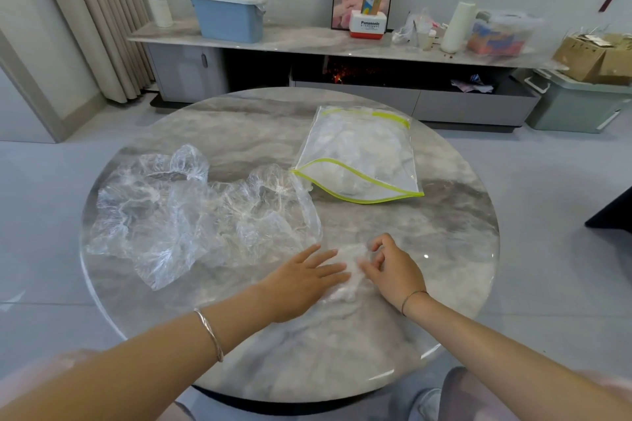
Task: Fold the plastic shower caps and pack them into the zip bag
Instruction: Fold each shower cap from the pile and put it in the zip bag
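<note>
Left hand pressed flat on the folded shower cap before the zip bag; right hand pinched its edge.

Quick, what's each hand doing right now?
Left hand: open, pressing flat on the folded cap.
Right hand: pinching the same cap.

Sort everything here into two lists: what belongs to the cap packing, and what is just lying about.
Belongs: folded cap, pressed by left hand, pinched by right hand; loose caps; zip bag.
Lying about: blue bin, red-and-white box, cardboard box, stacked cups.
</note>
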Tool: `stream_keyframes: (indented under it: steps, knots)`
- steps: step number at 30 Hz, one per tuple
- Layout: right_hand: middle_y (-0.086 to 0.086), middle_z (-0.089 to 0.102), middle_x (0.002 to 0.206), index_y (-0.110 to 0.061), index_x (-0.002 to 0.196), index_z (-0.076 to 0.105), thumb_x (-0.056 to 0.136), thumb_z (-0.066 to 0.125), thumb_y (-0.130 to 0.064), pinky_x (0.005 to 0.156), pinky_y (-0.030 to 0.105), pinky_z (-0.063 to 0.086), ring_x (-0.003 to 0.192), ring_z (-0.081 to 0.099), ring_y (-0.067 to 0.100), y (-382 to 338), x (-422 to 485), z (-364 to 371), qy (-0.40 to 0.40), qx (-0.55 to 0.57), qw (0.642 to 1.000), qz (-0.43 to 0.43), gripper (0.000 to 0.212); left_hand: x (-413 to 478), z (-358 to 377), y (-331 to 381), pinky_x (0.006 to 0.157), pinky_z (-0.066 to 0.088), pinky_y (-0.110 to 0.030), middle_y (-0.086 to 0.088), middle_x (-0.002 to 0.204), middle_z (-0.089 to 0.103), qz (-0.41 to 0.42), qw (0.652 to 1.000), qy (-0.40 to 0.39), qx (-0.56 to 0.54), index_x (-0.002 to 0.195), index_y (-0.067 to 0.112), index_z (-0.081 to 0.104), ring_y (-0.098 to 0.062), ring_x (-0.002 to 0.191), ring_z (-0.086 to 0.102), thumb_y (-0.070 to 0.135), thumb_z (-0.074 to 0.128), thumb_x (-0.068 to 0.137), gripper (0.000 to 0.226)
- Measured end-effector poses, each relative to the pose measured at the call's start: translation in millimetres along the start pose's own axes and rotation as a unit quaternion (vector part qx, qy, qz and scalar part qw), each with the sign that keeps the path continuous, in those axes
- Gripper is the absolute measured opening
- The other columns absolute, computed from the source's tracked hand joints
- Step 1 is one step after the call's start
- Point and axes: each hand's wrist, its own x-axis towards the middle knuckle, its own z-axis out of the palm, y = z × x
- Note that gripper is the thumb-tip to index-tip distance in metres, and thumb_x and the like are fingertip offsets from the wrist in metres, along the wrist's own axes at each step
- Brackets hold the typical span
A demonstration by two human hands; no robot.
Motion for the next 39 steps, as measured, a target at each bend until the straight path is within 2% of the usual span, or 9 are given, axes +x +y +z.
stream_keyframes:
  steps: [2,6,9,12,17,22,27,31,39]
  knots:
    - [-0.010,0.055,0.086,-0.021,0.100,0.049,0.087,0.061,-0.033,0.061,0.024,0.042,0.069,0.050,0.004,-1.2,-2.2,-6.1,0.033,-0.013,0.999,-0.041,0.021,-0.7,-1.4,1.2,0.105,0.032,-0.044,0.010,0.127,0.061,-0.010,1.000,-0.024,0.001,0.126,0.028,0.059,-0.021,0.124,0.054,0.033,0.040,0.085,0.046]
    - [-0.011,0.055,0.104,-0.023,0.105,0.060,0.085,0.050,-0.035,0.079,0.014,0.028,0.092,0.049,0.004,-6.7,-13.5,-15.3,0.028,-0.096,0.951,-0.292,0.025,-3.0,-5.2,0.8,0.103,0.034,-0.047,0.007,0.117,0.065,-0.051,0.998,-0.029,-0.021,0.120,0.033,0.063,-0.024,0.120,0.057,0.041,0.029,0.087,0.048]
    - [-0.014,0.060,0.104,-0.027,0.108,0.061,0.084,0.050,-0.047,0.088,0.018,0.027,0.095,0.054,0.006,-0.6,-26.5,-11.6,-0.048,-0.186,0.910,-0.367,0.033,-2.4,-7.6,2.2,0.117,0.000,-0.041,0.000,0.138,0.048,-0.080,0.994,-0.029,-0.072,0.140,0.027,0.042,-0.026,0.141,0.027,0.054,0.007,0.085,0.071]
    - [-0.013,0.057,0.115,-0.026,0.120,0.056,0.078,0.049,-0.064,0.093,0.018,0.022,0.101,0.053,0.008,1.3,-32.2,-8.7,-0.112,-0.209,0.913,-0.333,0.057,-3.3,-10.2,2.4,0.114,-0.019,-0.034,0.001,0.148,0.032,-0.096,0.989,-0.053,-0.103,0.148,0.019,0.024,-0.019,0.146,0.001,0.066,-0.009,0.073,0.095]
    - [-0.010,0.052,0.117,-0.025,0.123,0.050,0.074,0.047,-0.069,0.096,0.023,0.029,0.105,0.048,0.010,2.7,-28.2,-7.2,-0.102,-0.220,0.916,-0.318,0.066,-6.8,-13.6,-3.7,0.116,-0.015,-0.035,0.000,0.136,0.040,-0.079,0.992,-0.045,-0.092,0.140,0.016,0.038,-0.019,0.143,0.011,0.080,0.005,0.069,0.101]
    - [-0.009,0.055,0.106,-0.020,0.112,0.057,0.077,0.040,-0.044,0.089,0.019,0.029,0.096,0.052,0.012,2.7,-23.7,2.6,-0.063,-0.178,0.940,-0.283,0.045,-8.9,-12.0,-4.8,0.112,0.008,-0.034,-0.002,0.102,0.059,-0.067,0.994,0.007,-0.084,0.106,0.016,0.063,-0.025,0.114,0.054,0.062,0.038,0.076,0.060]
    - [-0.011,0.059,0.082,-0.022,0.082,0.059,0.083,0.060,-0.029,0.080,0.020,0.033,0.079,0.052,0.007,6.1,-19.3,0.3,-0.058,-0.067,0.977,-0.194,0.007,-4.7,-12.5,-1.1,0.101,0.027,-0.029,0.010,0.088,0.061,-0.057,0.988,0.091,-0.114,0.081,0.025,0.062,-0.018,0.103,0.061,0.047,0.074,0.068,0.028]
    - [-0.004,0.039,0.055,-0.008,0.059,0.042,0.085,0.061,-0.044,0.057,0.019,0.032,0.054,0.037,0.009,7.4,-16.7,-1.7,-0.073,0.059,0.992,-0.089,0.048,-3.0,-16.6,0.9,0.088,0.029,-0.022,0.011,0.073,0.063,-0.095,0.976,0.073,-0.180,0.070,0.023,0.062,-0.012,0.088,0.059,0.044,0.044,0.090,0.033]
    - [-0.009,0.039,0.034,-0.015,0.059,0.048,0.084,0.067,-0.033,0.051,0.021,0.032,0.038,0.035,0.005,3.5,-1.4,4.3,-0.054,0.138,0.989,0.022,0.037,3.1,-16.5,3.6,0.093,0.031,-0.027,0.005,0.096,0.056,-0.167,0.959,0.067,-0.219,0.098,0.020,0.052,-0.013,0.094,0.045,0.041,0.046,0.094,0.021]
